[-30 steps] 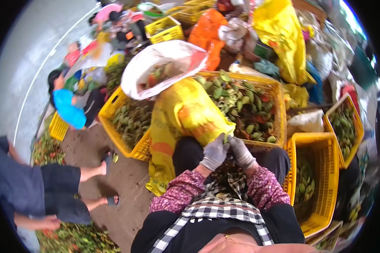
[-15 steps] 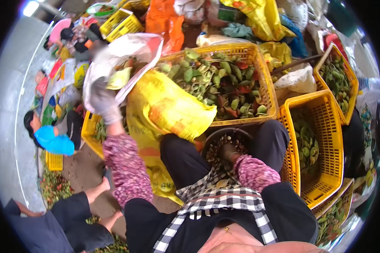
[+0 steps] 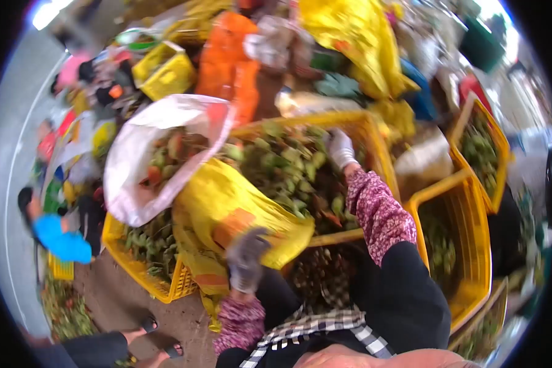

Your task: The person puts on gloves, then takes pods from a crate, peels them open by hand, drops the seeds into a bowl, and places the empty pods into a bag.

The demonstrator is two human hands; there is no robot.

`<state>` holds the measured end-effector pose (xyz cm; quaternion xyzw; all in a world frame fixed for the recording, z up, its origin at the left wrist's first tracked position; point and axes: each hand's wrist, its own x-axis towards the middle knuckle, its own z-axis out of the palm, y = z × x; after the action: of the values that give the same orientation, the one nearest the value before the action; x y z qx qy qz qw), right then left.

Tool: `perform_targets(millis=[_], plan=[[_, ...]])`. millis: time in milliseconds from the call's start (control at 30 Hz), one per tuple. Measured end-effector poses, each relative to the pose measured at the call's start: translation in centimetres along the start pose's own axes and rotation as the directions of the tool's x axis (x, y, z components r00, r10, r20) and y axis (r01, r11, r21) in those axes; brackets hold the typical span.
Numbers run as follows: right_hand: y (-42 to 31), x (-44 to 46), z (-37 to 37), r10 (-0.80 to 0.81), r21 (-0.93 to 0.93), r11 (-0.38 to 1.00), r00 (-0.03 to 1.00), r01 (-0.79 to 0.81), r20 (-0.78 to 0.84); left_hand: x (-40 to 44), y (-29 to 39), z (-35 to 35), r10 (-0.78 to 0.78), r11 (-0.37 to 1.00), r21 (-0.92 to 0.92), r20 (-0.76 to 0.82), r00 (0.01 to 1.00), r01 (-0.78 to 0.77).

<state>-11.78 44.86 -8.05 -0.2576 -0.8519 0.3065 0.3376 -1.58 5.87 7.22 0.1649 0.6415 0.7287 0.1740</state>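
- A person in a blue top (image 3: 61, 238) is at the far left; below, near the sandals (image 3: 175, 350), are another person's dark-clothed legs (image 3: 98, 351).
- The left crate (image 3: 119, 251), yellow, holds green pods and sits partly behind the white sack.
- The white sack (image 3: 121, 178) gapes open, with green and reddish pods inside.
- The yellow sack (image 3: 251, 205) lies between the left crate and the middle crate.
- The left hand (image 3: 246, 259), in a grey glove, is over the near side of the yellow sack. It is blurred; whether its fingers are wide, narrow or holding something, I cannot tell.
- The green pods (image 3: 285, 161) fill much of the middle crate (image 3: 381, 150), some reddish ones among them.
- Small brown pieces (image 3: 322, 270) lie between the knees, in front of that crate.
- The right hand (image 3: 341, 149), in a pale glove, reaches into the middle crate, beside the green pods. Its fingers are too blurred to tell their spread or hold.
- The deep crate (image 3: 472, 257) has more pods low inside.
- The small crate (image 3: 502, 150), farthest right, also holds pods.
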Motion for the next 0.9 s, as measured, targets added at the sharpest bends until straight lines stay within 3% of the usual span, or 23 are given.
perform_targets(millis=[33, 67, 100, 133, 200, 233, 267, 333, 367, 433, 467, 500, 533, 567, 600, 633, 667, 733, 767, 867, 900], plan=[[3.2, 2.3, 3.1, -0.056, -0.252, 0.962, 0.977, 0.109, 0.207, -1.1, -2.4, 0.6, 0.079, 0.989, -0.133, 0.125, 0.989, -0.062], [-0.2, 4.2, 2.0, -0.109, -0.427, 0.855, 0.908, 0.294, 0.405, -2.0, -1.9, 2.2, -0.060, 0.986, 0.158, 0.080, 0.995, 0.047], [-3.6, 4.5, 0.6, 0.407, -0.364, 0.887, 0.854, -0.284, 0.324, -2.5, -2.2, 2.4, 0.041, 0.989, 0.133, 0.171, 0.984, -0.064], [-5.0, 5.2, 0.6, 0.442, -0.433, 0.867, 0.783, -0.247, 0.438, -3.9, -3.7, 2.5, -0.090, 0.973, 0.227, 0.159, 0.983, 0.052], [-3.1, 6.0, 2.7, 0.423, -0.492, 0.854, 0.777, -0.169, 0.467, -5.1, -4.8, 3.0, -0.320, 0.944, -0.006, 0.209, 0.924, 0.328], [-0.7, 6.6, 4.4, 0.396, -0.501, 0.858, 0.772, -0.117, 0.497, -5.5, -4.9, 3.1, -0.284, 0.950, -0.070, 0.201, 0.937, 0.303], [1.0, 6.8, 5.2, 0.300, -0.429, 0.901, 0.805, -0.063, 0.513, -5.6, -5.1, 3.1, -0.248, 0.952, -0.128, 0.208, 0.946, 0.278], [-2.8, 5.8, 1.8, 0.171, -0.221, 0.973, 0.830, -0.059, 0.530, -5.0, -5.8, 2.9, -0.220, 0.969, -0.070, 0.199, 0.955, 0.238], [1.9, 5.9, 3.9, 0.099, -0.246, 0.969, 0.896, 0.012, 0.433, -4.7, -5.3, 3.1, -0.199, 0.978, -0.029, 0.197, 0.960, 0.208], [4.5, 6.4, 3.9, 0.131, 0.134, 0.946, 0.726, -0.295, 0.675, -3.6, -5.7, 3.4, -0.137, 0.989, -0.032, 0.222, 0.965, 0.148], [5.8, 5.7, 4.1, 0.040, 0.451, 0.786, 0.762, -0.424, 0.647, -2.7, -5.8, 3.6, -0.107, 0.993, -0.028, 0.260, 0.960, 0.119], [4.9, 5.2, 1.9, 0.002, 0.492, 0.789, 0.802, -0.368, 0.598, -1.9, -4.9, 4.3, -0.136, 0.983, -0.082, 0.263, 0.955, 0.162], [4.6, 5.3, 0.1, 0.180, 0.309, 0.849, 0.784, -0.429, 0.594, -1.0, -4.5, 5.2, 0.005, 0.999, 0.036, 0.231, 0.973, -0.014], [6.7, 5.0, -0.2, 0.165, 0.482, 0.709, 0.785, -0.515, 0.596, 0.1, -4.1, 6.1, 0.153, 0.969, 0.159, 0.210, 0.966, -0.188], [7.0, 4.2, -1.0, 0.154, 0.598, 0.634, 0.838, -0.490, 0.523, 1.3, -3.5, 6.8, 0.298, 0.893, 0.285, 0.203, 0.933, -0.348], [7.6, 3.6, -1.9, 0.157, 0.577, 0.662, 0.841, -0.479, 0.518, 2.5, -2.8, 7.6, 0.223, 0.854, 0.425, 0.220, 0.950, -0.300], [1.6, 0.1, -6.8, 0.178, 0.665, 0.552, 0.850, -0.503, 0.495, 3.8, -2.2, 8.8, 0.145, 0.794, 0.554, 0.225, 0.963, -0.249], [-9.2, -4.5, -15.4, 0.316, 0.588, 0.412, 0.715, -0.696, 0.624, 7.5, -6.1, 11.8, 0.548, 0.547, 0.693, 0.128, 0.827, -0.470], [-9.9, -5.6, -16.1, 0.267, 0.642, 0.374, 0.741, -0.669, 0.616, 8.3, -4.9, 12.9, 0.390, 0.568, 0.718, 0.194, 0.900, -0.401], [-8.7, -7.8, -16.0, 0.154, 0.777, 0.266, 0.821, -0.571, 0.550, 9.6, -3.2, 16.2, 0.353, 0.376, 0.811, 0.321, 0.878, -0.448], [-8.5, -7.8, -15.7, 0.114, 0.819, 0.228, 0.850, -0.527, 0.515, 10.6, -3.3, 17.0, 0.202, 0.396, 0.809, 0.385, 0.900, -0.435]])
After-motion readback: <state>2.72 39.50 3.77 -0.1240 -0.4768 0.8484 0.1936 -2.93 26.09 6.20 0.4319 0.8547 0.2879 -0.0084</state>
